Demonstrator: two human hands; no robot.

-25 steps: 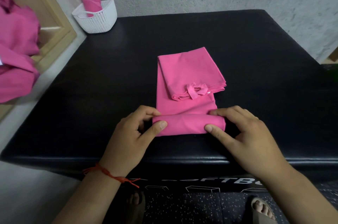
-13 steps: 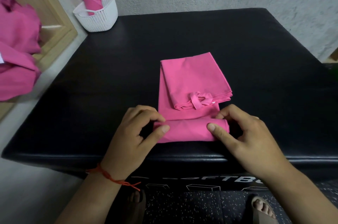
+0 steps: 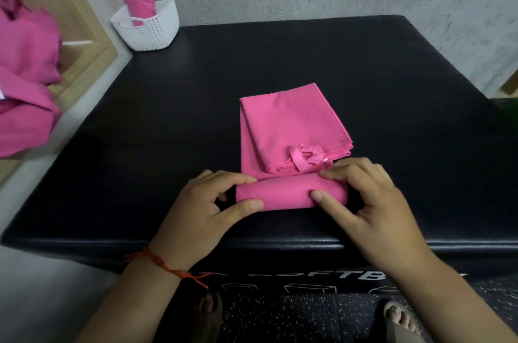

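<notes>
While part-rolled on black padded bench (image 3: 392, 90), pink fabric cloth (image 3: 283, 124) in pinch of left hand (image 3: 207, 211) and right hand (image 3: 372, 202).

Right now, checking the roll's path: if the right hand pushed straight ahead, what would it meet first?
Likely the knotted strap at the near edge of the folded layer, just beyond the right hand gripping the roll; depth is unclear.

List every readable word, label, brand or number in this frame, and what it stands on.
"OFTB": pale letters on the front face of the black padded box; the rest is faint or hidden.
White tag on the pink cloth pile at left: too small to read.
The pink cloth roll: no print.
</notes>
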